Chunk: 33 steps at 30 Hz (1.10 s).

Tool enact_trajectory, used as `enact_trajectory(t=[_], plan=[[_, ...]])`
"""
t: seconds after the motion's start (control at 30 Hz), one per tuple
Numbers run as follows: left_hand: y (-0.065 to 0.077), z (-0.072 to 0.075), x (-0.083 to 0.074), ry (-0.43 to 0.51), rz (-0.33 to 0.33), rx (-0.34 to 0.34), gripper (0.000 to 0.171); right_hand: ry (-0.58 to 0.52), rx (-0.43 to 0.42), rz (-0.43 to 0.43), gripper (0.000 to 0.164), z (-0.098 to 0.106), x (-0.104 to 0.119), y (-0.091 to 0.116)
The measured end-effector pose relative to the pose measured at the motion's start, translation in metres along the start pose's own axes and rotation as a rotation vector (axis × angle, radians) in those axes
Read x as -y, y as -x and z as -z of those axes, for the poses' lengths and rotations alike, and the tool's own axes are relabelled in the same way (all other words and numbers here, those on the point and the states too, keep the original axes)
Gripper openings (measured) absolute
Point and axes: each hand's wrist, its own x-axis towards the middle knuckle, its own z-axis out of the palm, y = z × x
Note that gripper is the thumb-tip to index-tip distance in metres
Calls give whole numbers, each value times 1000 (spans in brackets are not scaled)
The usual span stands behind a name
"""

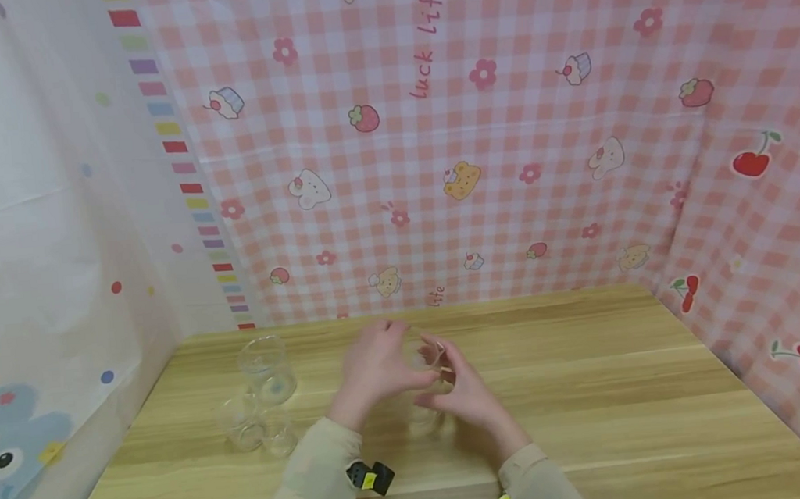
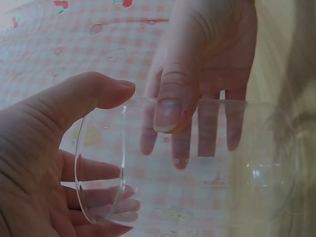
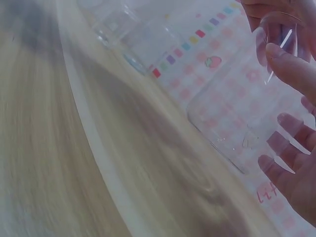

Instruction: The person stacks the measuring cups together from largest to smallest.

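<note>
A clear, see-through cup (image 1: 424, 420) is between both hands at the middle of the table. My left hand (image 1: 379, 367) holds it by the rim, the thumb on one side and the fingers curled round the other in the left wrist view. Beside the cup's wall is my right hand (image 1: 473, 392). Its thumb crosses in front of the cup (image 2: 256, 197) while its spread, nearly straight fingers show through from behind. In the right wrist view the right fingertips (image 3: 276, 143) appear slightly apart from the wall. Whether the cup's base touches the table cannot be told.
Clear vessels stand grouped on the left of the wooden table (image 1: 596, 406): a larger one (image 1: 266, 366) at the back, two smaller ones (image 1: 243, 425) in front. A pink checked cloth (image 1: 510, 217) hangs behind; a white printed sheet (image 1: 55, 253) hangs at the left.
</note>
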Motion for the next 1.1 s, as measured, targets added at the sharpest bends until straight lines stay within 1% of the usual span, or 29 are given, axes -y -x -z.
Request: enact_trajectory(t=[0.2, 0.3, 0.43, 0.63, 0.83, 1.1], plan=[[-4, -10, -3, -2, 11, 6, 82, -6, 15, -6, 89, 8, -7, 1], [-6, -15, -3, -5, 8, -2, 82, -19, 21, -2, 88, 10, -10, 1], [-7, -20, -3, -3, 0, -4, 83, -27, 21, -21, 90, 12, -13, 2], [-8, -23, -5, -12, -4, 3, 85, -52, 40, -18, 91, 14, -15, 4], [-8, -24, -7, -8, 7, 23, 84, -82, 62, -25, 89, 16, -18, 5], [-8, -27, -8, 8, 12, 28, 85, -64, 63, -50, 89, 18, -17, 6]])
